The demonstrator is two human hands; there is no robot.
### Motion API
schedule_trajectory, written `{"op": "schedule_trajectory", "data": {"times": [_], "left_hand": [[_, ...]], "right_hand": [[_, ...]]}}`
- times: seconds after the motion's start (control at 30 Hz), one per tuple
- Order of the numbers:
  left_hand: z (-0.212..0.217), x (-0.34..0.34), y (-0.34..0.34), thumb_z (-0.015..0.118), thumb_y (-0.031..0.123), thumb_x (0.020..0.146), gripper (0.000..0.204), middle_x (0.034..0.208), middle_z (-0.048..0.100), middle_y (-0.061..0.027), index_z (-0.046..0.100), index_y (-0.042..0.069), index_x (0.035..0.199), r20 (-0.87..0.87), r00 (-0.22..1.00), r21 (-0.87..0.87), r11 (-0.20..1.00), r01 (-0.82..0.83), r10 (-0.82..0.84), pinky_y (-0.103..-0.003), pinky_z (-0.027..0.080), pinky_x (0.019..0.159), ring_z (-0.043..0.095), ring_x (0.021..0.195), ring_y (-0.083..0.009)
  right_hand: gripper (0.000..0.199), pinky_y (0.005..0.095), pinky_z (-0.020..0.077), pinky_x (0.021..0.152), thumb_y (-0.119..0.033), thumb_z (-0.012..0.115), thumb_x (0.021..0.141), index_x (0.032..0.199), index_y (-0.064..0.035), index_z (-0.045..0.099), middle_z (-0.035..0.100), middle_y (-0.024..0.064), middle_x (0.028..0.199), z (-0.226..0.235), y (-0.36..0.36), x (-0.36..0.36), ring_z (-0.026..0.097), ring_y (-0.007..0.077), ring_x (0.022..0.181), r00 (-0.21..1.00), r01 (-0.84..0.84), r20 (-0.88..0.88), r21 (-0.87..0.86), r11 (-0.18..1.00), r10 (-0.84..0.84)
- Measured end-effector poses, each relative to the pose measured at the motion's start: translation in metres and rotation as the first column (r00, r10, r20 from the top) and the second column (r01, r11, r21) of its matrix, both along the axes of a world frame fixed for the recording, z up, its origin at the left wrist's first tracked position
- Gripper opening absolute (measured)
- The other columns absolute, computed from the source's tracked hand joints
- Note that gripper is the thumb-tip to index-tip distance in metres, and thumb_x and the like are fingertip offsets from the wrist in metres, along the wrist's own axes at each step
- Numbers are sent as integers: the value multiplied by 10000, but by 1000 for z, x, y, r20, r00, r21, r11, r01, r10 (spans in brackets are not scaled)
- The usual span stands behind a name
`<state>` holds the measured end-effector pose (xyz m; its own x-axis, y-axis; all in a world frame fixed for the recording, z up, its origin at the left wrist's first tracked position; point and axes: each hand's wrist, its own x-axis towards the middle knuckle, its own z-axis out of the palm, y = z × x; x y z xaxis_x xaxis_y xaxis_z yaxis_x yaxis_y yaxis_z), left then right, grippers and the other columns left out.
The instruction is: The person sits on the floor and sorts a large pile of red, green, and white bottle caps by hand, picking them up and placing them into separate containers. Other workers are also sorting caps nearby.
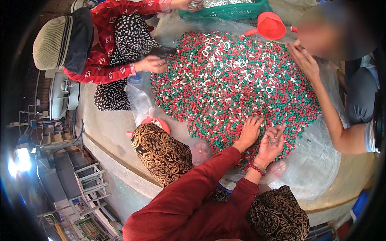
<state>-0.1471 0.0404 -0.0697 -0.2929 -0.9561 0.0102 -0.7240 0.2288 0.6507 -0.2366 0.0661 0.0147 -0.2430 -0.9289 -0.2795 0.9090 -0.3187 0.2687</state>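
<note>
A broad pile of small red, green and white pieces (233,92) lies on a clear plastic sheet (309,176). White loops (237,63) are scattered over it, mostly toward the far side. My left hand (250,131) rests palm down on the pile's near edge, fingers stretched forward among the pieces. Just right of it, my right hand (270,146) is turned palm up above the pile, its fingers curled in. Something small and pale shows at those fingers, too small to name. A red bead bracelet (258,168) circles my right wrist.
Across at the left, a person in a red patterned top (104,44) reaches a hand (150,64) to the pile. Another person's hand (304,60) is over its right edge. A red scoop (271,26) and a green basket (225,11) stand beyond; a red bowl (164,123) sits by my left knee.
</note>
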Motion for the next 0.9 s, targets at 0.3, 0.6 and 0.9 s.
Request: {"op": "schedule_trajectory", "data": {"times": [0.3, 0.6, 0.9], "left_hand": [[26, 80, -11, 697, 242, 735, 418, 1241, 536, -90, 617, 158, 1137, -28, 990, -70, 988, -141, 140, -479, 358, 948, 470, 1130, -325], [-33, 123, -91, 727, 195, 740, 381, 1082, 551, -186, 602, 27, 1058, 216, 962, 14, 985, -171, 165, -426, 472, 817, 533, 1015, -349], [39, 114, -112, 725, 326, 765, 288, 671, 647, -122, 715, 42, 813, -207, 964, 265, 958, -109, 167, -371, 492, 647, 636, 652, -248]], "right_hand": [[343, 252, 346, 504, -77, 402, 949, 1284, -61, 475, 400, 48, 812, -11, 3, -3, 374, 146, 647, 998, 37, 46, -26, 999, -36], [385, 314, 466, 783, -101, 538, 906, 1282, -60, 466, 548, 87, 1034, -9, 3, 7, 535, 184, 869, 722, 49, -543, 659, 750, 430], [310, 279, 484, 754, -130, 527, 926, 1214, -15, 531, 640, 76, 1001, -14, 12, 14, 592, 172, 955, 537, -7, -643, 645, 765, 547]]}}
